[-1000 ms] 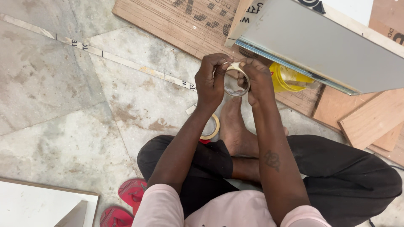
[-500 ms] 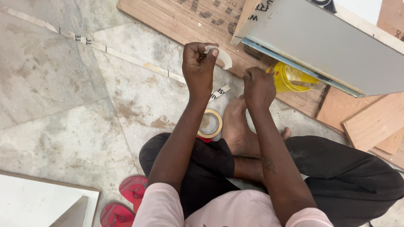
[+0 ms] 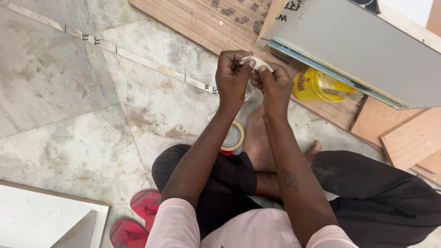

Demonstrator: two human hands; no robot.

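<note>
Both hands, the left hand (image 3: 233,76) and the right hand (image 3: 274,85), pinch a small white strip of tape (image 3: 254,61) between closed fingertips, above the tape roll (image 3: 234,136) on the floor (image 3: 92,115). Best kept taut, grips close together.

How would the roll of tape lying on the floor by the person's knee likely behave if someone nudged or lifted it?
The roll of tape lies flat on the stone floor, so a nudge would probably slide it rather than roll it. Stood on edge, its round shape would likely roll. It is a thin ring with a wide open core, so it probably feels light and easy to pinch.
</note>
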